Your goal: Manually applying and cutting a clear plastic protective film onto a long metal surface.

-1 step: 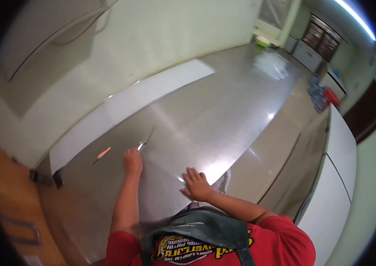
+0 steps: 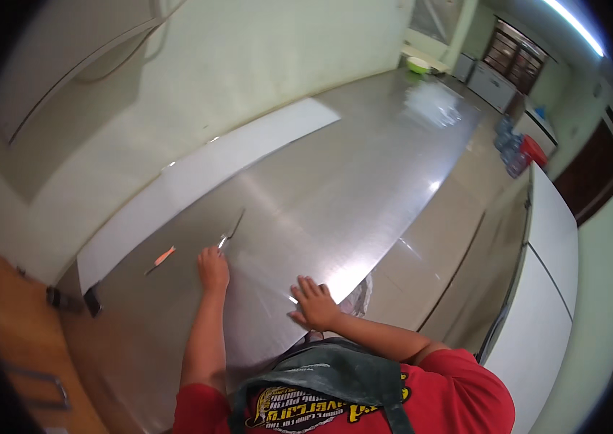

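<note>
My left hand (image 2: 213,269) is closed round the near end of a thin metal tool with a cranked blade, which looks like an offset spatula (image 2: 232,230). Its blade points away from me, low over the steel table (image 2: 306,195) or resting on it; I cannot tell which. My fingers hide most of the handle. Spread on the tabletop close to the right edge lies my right hand (image 2: 316,304), palm down with nothing in it. To the left of my left hand is a slim tool with an orange handle (image 2: 165,254), lying on the metal.
A long white strip (image 2: 205,184) runs along the wall side of the table. Small dark objects (image 2: 93,301) sit at the left end. Farther off are clear plastic (image 2: 431,103) and a green bowl (image 2: 418,65). A white-topped cabinet (image 2: 530,296) stands across the aisle on the right.
The whole view has shifted slightly, so the scene sits a little farther left. Both hands keep nearly the same places on the table, the left one still gripping the offset spatula.
</note>
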The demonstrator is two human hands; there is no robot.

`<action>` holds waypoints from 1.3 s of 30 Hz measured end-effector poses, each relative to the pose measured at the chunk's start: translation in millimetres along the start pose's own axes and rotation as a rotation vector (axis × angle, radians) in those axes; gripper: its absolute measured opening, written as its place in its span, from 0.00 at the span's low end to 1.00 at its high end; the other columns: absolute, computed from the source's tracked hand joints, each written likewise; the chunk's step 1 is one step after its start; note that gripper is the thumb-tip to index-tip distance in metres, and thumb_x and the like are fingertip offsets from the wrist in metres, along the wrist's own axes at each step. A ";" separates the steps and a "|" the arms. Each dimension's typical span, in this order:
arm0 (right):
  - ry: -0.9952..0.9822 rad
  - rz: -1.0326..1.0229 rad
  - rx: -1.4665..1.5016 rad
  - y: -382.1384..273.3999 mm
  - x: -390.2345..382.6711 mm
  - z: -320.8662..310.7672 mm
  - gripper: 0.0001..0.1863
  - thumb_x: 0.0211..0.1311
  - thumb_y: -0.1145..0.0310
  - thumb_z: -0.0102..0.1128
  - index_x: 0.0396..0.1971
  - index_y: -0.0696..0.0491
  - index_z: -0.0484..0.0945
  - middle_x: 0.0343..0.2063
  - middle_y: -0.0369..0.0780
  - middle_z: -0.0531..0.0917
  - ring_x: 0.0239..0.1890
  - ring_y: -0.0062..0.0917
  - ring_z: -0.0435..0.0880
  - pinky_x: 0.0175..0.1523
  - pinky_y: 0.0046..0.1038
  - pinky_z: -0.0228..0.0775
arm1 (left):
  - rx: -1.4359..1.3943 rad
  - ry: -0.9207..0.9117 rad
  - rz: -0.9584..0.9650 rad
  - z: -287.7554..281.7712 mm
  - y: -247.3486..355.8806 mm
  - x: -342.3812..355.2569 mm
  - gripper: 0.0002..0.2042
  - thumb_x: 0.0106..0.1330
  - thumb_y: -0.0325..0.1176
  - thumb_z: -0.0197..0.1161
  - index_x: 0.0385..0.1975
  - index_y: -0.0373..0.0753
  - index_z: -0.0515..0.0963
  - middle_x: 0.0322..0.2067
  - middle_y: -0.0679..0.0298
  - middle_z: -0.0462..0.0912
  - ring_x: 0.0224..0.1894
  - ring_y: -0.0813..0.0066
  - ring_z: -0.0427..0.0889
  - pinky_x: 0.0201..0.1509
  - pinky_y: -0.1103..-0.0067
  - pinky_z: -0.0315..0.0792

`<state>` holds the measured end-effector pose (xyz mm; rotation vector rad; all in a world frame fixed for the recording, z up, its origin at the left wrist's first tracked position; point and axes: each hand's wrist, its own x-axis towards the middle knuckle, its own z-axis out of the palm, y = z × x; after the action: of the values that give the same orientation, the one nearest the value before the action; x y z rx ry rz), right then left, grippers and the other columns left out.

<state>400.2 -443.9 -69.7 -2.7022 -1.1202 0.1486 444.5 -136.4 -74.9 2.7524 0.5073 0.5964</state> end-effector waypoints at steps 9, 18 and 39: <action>0.208 0.033 0.374 39.3 -0.1 -21.1 0.33 0.62 0.54 0.54 0.61 0.58 0.61 0.58 0.50 0.69 0.60 0.43 0.68 0.61 0.45 0.57 | -0.029 -0.252 0.001 -29.9 90.3 -148.5 0.20 0.57 0.42 0.65 0.51 0.50 0.78 0.61 0.58 0.64 0.64 0.50 0.55 0.65 0.54 0.47; 0.231 0.200 -0.018 133.3 45.7 -38.4 0.30 0.61 0.55 0.54 0.61 0.52 0.65 0.62 0.52 0.63 0.65 0.45 0.60 0.64 0.48 0.52 | 0.087 -0.250 -0.207 -86.6 38.0 -189.8 0.20 0.54 0.40 0.68 0.50 0.54 0.80 0.64 0.54 0.60 0.66 0.47 0.52 0.65 0.52 0.46; 0.102 0.013 -0.024 37.7 63.9 -19.8 0.36 0.62 0.54 0.52 0.66 0.57 0.56 0.67 0.57 0.53 0.69 0.52 0.50 0.69 0.52 0.40 | 0.541 0.038 -0.857 -160.7 -86.8 -305.4 0.25 0.62 0.49 0.60 0.57 0.45 0.73 0.59 0.51 0.68 0.63 0.45 0.61 0.63 0.53 0.56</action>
<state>474.7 -427.7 -60.0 -2.7050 -1.0823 -0.0003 88.9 -147.0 -68.6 2.5622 1.9403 0.3074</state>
